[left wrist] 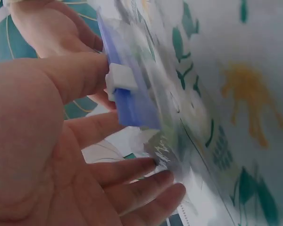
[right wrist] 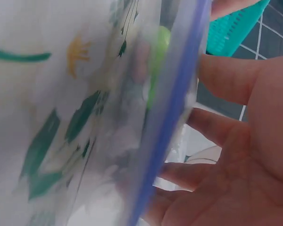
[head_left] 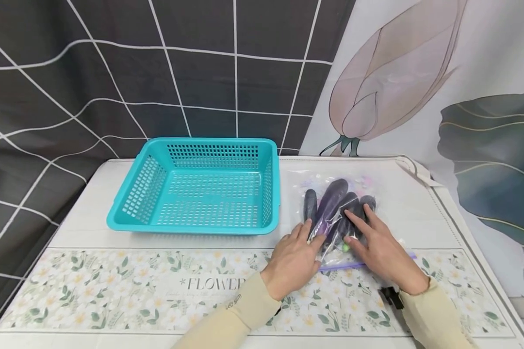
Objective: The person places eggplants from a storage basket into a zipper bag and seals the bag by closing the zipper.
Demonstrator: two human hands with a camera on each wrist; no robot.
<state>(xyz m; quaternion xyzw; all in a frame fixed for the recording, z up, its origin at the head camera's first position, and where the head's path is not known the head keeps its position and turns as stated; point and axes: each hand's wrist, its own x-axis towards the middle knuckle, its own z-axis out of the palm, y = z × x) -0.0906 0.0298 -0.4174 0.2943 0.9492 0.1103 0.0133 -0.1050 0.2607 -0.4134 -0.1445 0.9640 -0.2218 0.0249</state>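
A clear zip bag [head_left: 358, 183] with several dark purple eggplants [head_left: 331, 201] inside lies flat on the table's right half. Its purple seal strip [head_left: 342, 266] faces the near side, and a white slider [left wrist: 121, 79] sits on that strip in the left wrist view. My left hand [head_left: 292, 261] rests on the bag's lower left part, fingers extended over the plastic. On the right side, my right hand [head_left: 384, 249] touches the bag with spread fingers, above the eggplants. A bright green end [head_left: 345, 247] shows through the plastic between the hands.
A turquoise perforated basket [head_left: 192, 228] stands on the table left of the bag, with nothing inside it. A flower-printed strip [head_left: 126, 291] runs along the table's near part. A dark grid-patterned cloth [head_left: 201, 77] and a floral curtain [head_left: 393, 72] hang behind the table.
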